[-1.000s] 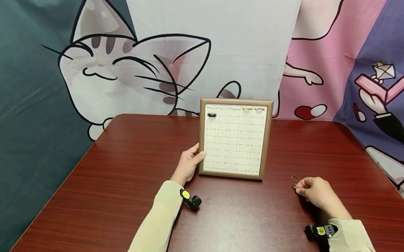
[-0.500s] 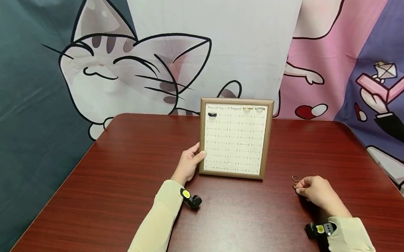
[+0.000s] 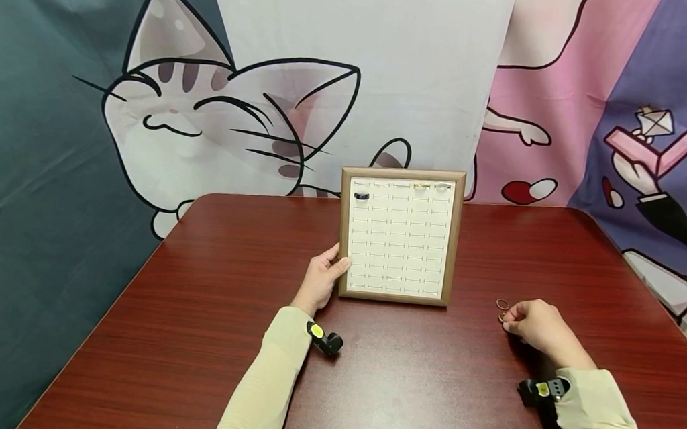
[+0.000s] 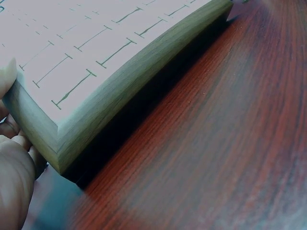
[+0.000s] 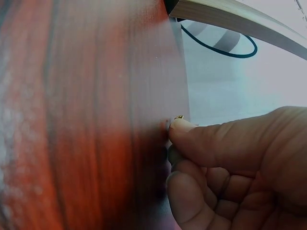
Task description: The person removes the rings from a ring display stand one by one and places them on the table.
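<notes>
Your left hand [image 3: 320,279] is on the left side of the ring tray [image 3: 395,293], low down near its front corner. Your thumb lies on top of the wooden frame and your other fingers [image 4: 14,143] curl against its side, so you are holding the tray. The tray leans back, with its front edge on the red-brown table [image 3: 205,284]. Its white face has rows of little slots. A dark ring [image 3: 361,196] sits in a slot near the top left, and two more rings [image 3: 430,187] sit in the top row on the right.

To the right of the tray, well apart from it, your right hand [image 3: 537,326] rests on the table. Your thumb and first finger [image 5: 211,139] are pinched on a small gold ring [image 5: 178,117]. Most of that ring is hidden, so it is hard to be sure of its shape. Another thin ring [image 3: 502,304] lies flat on the table just beside your fingertips.

Behind the table hangs a cloth with a cartoon cat [image 3: 206,116].
</notes>
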Motion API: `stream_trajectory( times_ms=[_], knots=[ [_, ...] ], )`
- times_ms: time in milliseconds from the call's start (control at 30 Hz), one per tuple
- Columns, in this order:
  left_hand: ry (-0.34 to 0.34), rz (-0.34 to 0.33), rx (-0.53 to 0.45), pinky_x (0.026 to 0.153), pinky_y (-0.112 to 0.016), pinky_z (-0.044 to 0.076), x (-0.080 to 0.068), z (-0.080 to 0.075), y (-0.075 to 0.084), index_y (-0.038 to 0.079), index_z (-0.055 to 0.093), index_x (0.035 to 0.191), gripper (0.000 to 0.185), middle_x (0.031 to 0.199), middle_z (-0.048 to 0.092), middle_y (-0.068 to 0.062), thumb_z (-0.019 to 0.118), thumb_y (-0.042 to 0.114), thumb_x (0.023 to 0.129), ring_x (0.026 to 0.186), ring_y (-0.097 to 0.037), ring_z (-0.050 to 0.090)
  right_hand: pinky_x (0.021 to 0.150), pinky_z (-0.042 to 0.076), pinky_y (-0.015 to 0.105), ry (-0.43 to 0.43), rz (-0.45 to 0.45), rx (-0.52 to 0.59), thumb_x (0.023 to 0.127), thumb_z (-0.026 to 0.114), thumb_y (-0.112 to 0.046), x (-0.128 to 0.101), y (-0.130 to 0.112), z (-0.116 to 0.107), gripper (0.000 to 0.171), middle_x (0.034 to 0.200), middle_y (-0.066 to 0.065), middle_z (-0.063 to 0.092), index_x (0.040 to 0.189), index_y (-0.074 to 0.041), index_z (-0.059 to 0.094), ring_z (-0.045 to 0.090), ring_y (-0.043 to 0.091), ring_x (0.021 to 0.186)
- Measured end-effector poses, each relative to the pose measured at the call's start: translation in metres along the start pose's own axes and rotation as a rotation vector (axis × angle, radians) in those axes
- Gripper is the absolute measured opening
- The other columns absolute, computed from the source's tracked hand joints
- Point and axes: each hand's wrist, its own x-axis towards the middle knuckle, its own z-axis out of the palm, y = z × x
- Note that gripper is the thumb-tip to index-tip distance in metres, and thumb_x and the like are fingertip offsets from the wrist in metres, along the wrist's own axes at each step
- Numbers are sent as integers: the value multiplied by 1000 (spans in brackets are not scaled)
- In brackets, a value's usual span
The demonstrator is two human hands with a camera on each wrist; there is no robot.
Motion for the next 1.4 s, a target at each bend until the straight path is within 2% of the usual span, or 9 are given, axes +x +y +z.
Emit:
stream_trajectory(
  times_ms=[267, 700, 933, 1067, 1200, 1400],
  knots=[
    [-4, -2, -6, 80, -23, 52, 1, 0, 0, -7, 37, 137, 49, 126, 49, -33, 52, -3, 91, 94, -8, 62, 46, 44, 26, -4, 13, -4, 78, 66, -5, 0, -1, -1, 8, 56, -5, 52, 71, -4, 63, 50, 11, 51],
    [3, -11, -13, 79, -22, 52, 0, 0, -2, -5, 39, 137, 48, 126, 49, -33, 51, -3, 91, 93, -8, 62, 49, 39, 28, 33, -20, -62, 76, 68, -9, 1, -1, 0, 12, 54, -6, 52, 66, -8, 63, 46, 12, 50],
    [0, -9, -13, 80, -23, 52, 1, 1, -4, -6, 38, 138, 49, 126, 50, -32, 52, -3, 91, 93, -7, 62, 48, 41, 27, 33, -7, -37, 77, 68, -9, 0, -4, -6, 11, 56, -5, 55, 68, -7, 63, 49, 11, 52],
    [-1, -11, -8, 79, -23, 53, 1, 1, -3, -6, 38, 137, 49, 125, 50, -33, 52, -3, 91, 92, -7, 62, 51, 42, 26, 68, -2, 13, 79, 67, -9, 4, -18, -17, 8, 62, -1, 60, 75, -4, 66, 52, 12, 58],
    [2, -8, 1, 79, -22, 53, 1, 1, -2, -6, 39, 137, 48, 125, 50, -32, 52, -3, 91, 92, -7, 62, 48, 43, 27, 119, -15, 62, 83, 65, -11, 12, -42, -31, 12, 67, 3, 63, 87, 0, 66, 54, 13, 57],
    [5, -21, -10, 80, -23, 53, 1, 0, -2, -5, 38, 137, 49, 127, 49, -32, 52, -2, 91, 92, -8, 62, 50, 44, 27, 273, -134, 73, 85, 66, -16, 27, -82, -40, 15, 69, 6, 66, 92, -3, 68, 55, 11, 58]
  ],
)
